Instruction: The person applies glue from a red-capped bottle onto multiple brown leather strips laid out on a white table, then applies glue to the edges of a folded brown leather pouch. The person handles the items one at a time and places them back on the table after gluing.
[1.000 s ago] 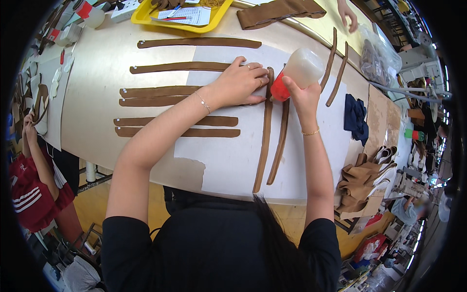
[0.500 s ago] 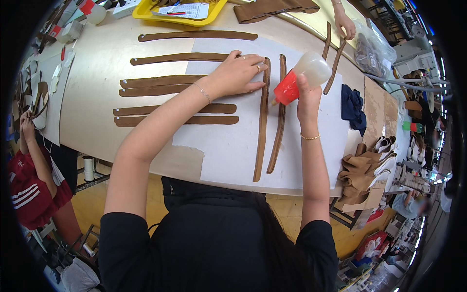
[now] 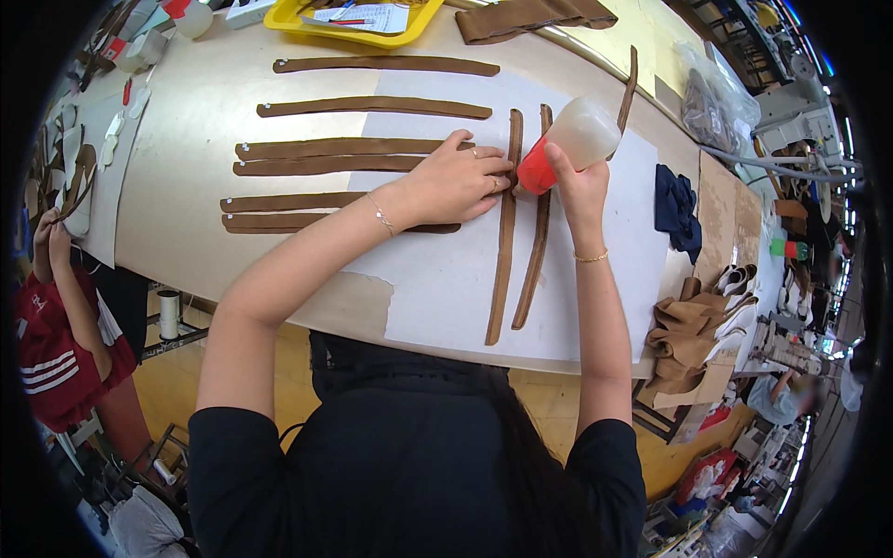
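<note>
My left hand (image 3: pixel 454 187) lies on the work surface with its fingers stretched out. Its fingertips touch the upper part of a brown strip (image 3: pixel 499 265) that runs lengthwise toward me. In my right hand (image 3: pixel 582 191) is a cloudy squeeze bottle (image 3: pixel 584 128) with a red top, tilted down and to the left. Its tip is close to that strip, near my left fingertips; whether they touch I cannot tell. A second brown strip (image 3: pixel 531 260) lies alongside, passing beneath the bottle. Several more brown strips (image 3: pixel 372 107) lie crosswise on the left, some partly covered by my left forearm.
White paper (image 3: pixel 428 298) covers part of the table. At the far edge stands a yellow tray (image 3: pixel 409 37). Dark blue cloth (image 3: pixel 676 209) and a pile of brown pieces (image 3: pixel 684 335) lie on the right. Another person (image 3: pixel 70 325) works at the far left.
My left hand has slid nearer to me along the strip. The bottle in my right hand has shifted slightly left. Another person's hand at the far right has gone, with the strip it held.
</note>
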The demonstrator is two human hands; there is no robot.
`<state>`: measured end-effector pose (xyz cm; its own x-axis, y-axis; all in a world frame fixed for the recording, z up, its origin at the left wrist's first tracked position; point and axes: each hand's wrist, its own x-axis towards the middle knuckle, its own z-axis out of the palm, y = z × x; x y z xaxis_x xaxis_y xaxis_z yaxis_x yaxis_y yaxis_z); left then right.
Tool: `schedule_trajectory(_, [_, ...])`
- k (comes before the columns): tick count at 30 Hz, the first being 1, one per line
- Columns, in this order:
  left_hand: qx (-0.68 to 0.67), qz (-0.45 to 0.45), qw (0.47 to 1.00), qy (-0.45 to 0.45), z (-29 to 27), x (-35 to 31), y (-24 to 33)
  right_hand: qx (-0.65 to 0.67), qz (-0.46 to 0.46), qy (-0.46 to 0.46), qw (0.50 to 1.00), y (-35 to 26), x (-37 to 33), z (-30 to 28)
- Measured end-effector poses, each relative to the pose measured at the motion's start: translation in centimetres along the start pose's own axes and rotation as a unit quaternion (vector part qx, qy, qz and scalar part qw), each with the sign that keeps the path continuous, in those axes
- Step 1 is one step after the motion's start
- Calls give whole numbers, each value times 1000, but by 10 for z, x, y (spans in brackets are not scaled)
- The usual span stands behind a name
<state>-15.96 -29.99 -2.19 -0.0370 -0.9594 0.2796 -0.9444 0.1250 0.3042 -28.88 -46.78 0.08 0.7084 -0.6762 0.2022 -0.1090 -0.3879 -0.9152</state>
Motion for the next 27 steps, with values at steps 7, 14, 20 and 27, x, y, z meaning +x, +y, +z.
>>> schedule_trajectory(7, [-1, 1, 1000, -1, -1, 1, -1, 5, 17, -31, 999, 0, -19, -3])
schedule_trajectory(14, [-13, -37, 999, 12, -7, -3, 11, 45, 21, -28, 998, -5, -25, -7])
schedule_trajectory(20, [-56, 35, 998, -7, -10, -45, 75, 33, 4, 0, 999, -4, -13, -4])
schedule_trajectory(27, [-95, 52, 994, 2, 8, -73, 96, 32, 14, -31, 999, -5, -20, 0])
